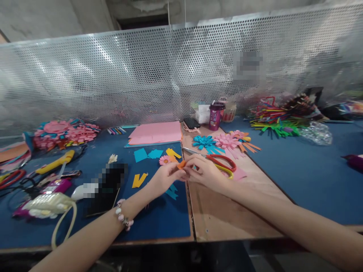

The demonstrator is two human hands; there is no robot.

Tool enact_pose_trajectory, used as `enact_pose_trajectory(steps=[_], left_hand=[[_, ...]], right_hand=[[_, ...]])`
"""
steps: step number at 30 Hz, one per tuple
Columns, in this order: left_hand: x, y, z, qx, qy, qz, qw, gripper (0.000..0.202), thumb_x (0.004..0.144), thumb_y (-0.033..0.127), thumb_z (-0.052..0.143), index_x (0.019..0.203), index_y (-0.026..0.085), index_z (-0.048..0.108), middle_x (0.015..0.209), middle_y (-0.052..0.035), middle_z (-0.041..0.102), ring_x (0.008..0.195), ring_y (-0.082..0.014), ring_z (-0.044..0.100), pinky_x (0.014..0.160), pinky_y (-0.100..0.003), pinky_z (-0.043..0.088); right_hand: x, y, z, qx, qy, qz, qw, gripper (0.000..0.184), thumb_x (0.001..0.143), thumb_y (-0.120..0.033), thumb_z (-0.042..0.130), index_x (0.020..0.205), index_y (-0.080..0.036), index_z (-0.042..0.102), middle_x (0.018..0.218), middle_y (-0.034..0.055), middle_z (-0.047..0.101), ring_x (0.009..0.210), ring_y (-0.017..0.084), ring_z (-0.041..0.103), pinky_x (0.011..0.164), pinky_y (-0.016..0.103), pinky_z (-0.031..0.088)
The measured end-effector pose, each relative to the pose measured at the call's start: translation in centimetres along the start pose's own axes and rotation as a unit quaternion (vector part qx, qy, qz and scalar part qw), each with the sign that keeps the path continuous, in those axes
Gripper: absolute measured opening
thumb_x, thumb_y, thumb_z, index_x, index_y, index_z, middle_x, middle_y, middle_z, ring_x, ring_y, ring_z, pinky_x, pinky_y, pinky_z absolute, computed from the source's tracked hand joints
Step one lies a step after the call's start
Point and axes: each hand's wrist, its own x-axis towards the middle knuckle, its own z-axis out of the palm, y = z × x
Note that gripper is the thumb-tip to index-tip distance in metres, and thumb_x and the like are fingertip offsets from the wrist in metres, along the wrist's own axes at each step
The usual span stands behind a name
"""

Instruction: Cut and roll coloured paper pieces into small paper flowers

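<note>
Both hands meet over the seam between the blue mat [159, 219] and the bare wooden board [227, 215]. My left hand [166, 177] and my right hand [204, 172] pinch a small orange paper piece [181, 164] between their fingertips. Red-handled scissors [221, 161] lie just behind my right hand. A small pink paper flower [164, 160] and yellow paper scraps [172, 153] lie just beyond the left hand. A beaded bracelet [124, 217] circles my left wrist.
Blue [204, 142] and pink [227, 141] paper flowers lie behind the scissors. A pink paper stack [157, 133], a purple cup [215, 115], a yellow glue gun [56, 161], a heap of pink flowers [66, 133] and coloured strips [278, 117] stand around. A perforated metal screen [141, 75] backs the table.
</note>
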Motion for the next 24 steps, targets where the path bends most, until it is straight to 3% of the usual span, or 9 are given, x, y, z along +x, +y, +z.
enact_pose_trajectory(steps=[6, 20, 24], left_hand=[[-0.3, 0.0, -0.1, 0.097, -0.022, 0.047, 0.994, 0.027, 0.084, 0.038, 0.055, 0.088, 0.012, 0.062, 0.083, -0.0071, 0.068, 0.078, -0.0186, 0.064, 0.076, -0.032, 0.052], [-0.4, 0.6, 0.4, 0.015, -0.014, 0.026, 0.999, 0.025, 0.082, 0.037, 0.058, 0.086, 0.013, 0.064, 0.085, -0.0069, 0.070, 0.079, -0.0198, 0.068, 0.079, -0.036, 0.054], [-0.2, 0.2, 0.3, -0.002, -0.006, 0.006, 1.000, 0.026, 0.082, 0.037, 0.058, 0.091, 0.013, 0.063, 0.085, -0.0069, 0.070, 0.079, -0.0201, 0.068, 0.079, -0.038, 0.056]], right_hand=[[0.0, -0.5, -0.2, 0.010, -0.020, 0.061, 0.998, 0.012, 0.087, -0.023, 0.052, 0.083, -0.015, 0.059, 0.080, 0.0032, 0.059, 0.074, 0.010, 0.053, 0.067, 0.022, 0.043], [-0.6, -1.0, -0.1, 0.159, -0.021, 0.222, 0.962, 0.020, 0.086, -0.035, 0.053, 0.087, -0.015, 0.058, 0.086, 0.0026, 0.060, 0.074, 0.010, 0.053, 0.065, 0.023, 0.043], [-0.7, -1.3, 0.0, 0.190, -0.014, 0.249, 0.949, 0.028, 0.084, -0.039, 0.056, 0.100, -0.016, 0.053, 0.091, 0.0030, 0.060, 0.077, 0.010, 0.055, 0.064, 0.022, 0.045]])
